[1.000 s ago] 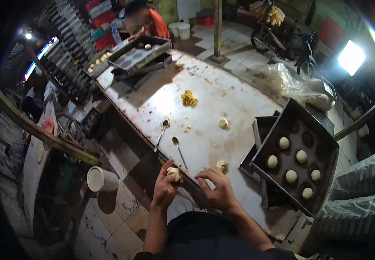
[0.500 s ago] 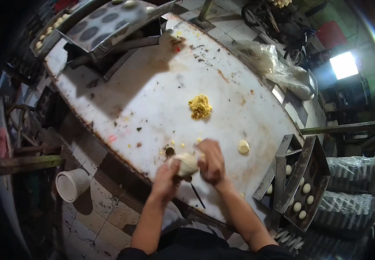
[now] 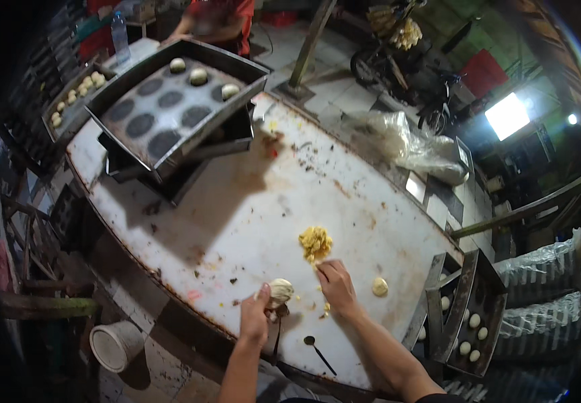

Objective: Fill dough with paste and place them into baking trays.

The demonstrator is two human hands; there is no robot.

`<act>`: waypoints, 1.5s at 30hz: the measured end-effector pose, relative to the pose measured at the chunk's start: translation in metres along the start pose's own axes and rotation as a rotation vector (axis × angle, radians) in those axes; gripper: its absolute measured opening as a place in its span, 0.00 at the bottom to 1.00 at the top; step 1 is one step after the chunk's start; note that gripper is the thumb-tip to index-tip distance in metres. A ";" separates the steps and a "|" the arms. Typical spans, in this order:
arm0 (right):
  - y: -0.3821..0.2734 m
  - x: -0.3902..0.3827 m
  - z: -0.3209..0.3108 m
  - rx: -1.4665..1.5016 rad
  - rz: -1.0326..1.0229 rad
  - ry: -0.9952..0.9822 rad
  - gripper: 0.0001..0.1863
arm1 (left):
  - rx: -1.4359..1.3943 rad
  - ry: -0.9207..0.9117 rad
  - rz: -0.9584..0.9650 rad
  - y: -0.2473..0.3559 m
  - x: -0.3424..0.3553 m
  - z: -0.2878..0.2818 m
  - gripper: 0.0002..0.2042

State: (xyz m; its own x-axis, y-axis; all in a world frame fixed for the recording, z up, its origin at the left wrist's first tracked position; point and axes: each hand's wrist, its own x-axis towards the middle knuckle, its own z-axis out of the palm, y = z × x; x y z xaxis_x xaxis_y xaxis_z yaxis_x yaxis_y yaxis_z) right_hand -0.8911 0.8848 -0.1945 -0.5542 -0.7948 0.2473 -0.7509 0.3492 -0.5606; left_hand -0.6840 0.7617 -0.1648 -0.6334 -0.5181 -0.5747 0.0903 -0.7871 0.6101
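Note:
My left hand [image 3: 255, 318] is closed around a pale ball of dough [image 3: 280, 291], held over the near edge of the table. Something dark and narrow shows just below the dough; I cannot make out what it is. Further right, my right hand [image 3: 337, 289] reaches to the near edge of a small yellow crumbly heap [image 3: 315, 242]. Its fingers are drawn together, and whatever may be between them is hidden. A dark spoon [image 3: 320, 354] lies on the table between my forearms. Right of my right hand rests a flat, round, pale yellow piece [image 3: 380, 287].
The stained white table [image 3: 257, 201] carries stacked metal trays [image 3: 176, 107] at far left, the top one with a few dough balls. Trays with dough balls [image 3: 472, 329] stand at right. A white bucket [image 3: 115, 346] is left on the floor. A person in red [image 3: 220, 27] is behind.
My right hand has left the dough and moved to the yellow heap. The dough stays in my left hand. The view has shifted, showing more of the far trays and a person.

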 end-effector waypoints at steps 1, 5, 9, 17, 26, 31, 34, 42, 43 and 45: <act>-0.011 -0.003 -0.007 0.006 -0.019 0.023 0.09 | 0.004 -0.013 -0.015 -0.007 -0.003 0.006 0.21; -0.097 -0.045 -0.074 0.333 0.151 0.077 0.07 | 0.000 -0.105 -0.005 -0.044 -0.030 0.024 0.24; -0.116 -0.127 -0.105 0.260 0.005 0.178 0.07 | -0.075 -0.231 -0.067 -0.082 -0.092 0.071 0.23; -0.062 -0.314 -0.220 0.453 0.095 0.021 0.25 | 0.033 -0.179 -0.186 -0.204 -0.249 0.114 0.19; -0.031 -0.441 -0.285 1.374 0.306 -0.060 0.17 | 1.330 -0.460 0.371 -0.245 -0.389 0.179 0.18; -0.094 -0.466 -0.310 1.064 0.078 -0.015 0.17 | 0.903 -0.320 0.377 -0.244 -0.425 0.153 0.15; -0.147 -0.474 -0.305 0.939 -0.136 -0.042 0.14 | 0.370 -0.278 0.485 -0.246 -0.448 0.114 0.10; -0.259 -0.505 -0.225 1.341 0.105 -0.502 0.12 | 0.825 -0.082 1.033 -0.229 -0.570 -0.021 0.16; -0.282 -0.514 -0.215 1.326 0.103 -0.572 0.11 | 0.731 -0.094 0.867 -0.236 -0.586 -0.051 0.20; -0.323 -0.529 -0.186 1.094 -0.135 -0.566 0.12 | 0.485 0.114 0.878 -0.249 -0.606 -0.096 0.15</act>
State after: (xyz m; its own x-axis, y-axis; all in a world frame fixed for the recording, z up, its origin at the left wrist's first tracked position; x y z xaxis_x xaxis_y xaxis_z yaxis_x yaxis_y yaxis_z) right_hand -0.4220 1.2851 0.0024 -0.0582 -0.9898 0.1301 0.0553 -0.1333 -0.9895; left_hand -0.2486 1.2398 -0.0211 -0.4136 -0.8978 0.1510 0.1507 0.0961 0.9839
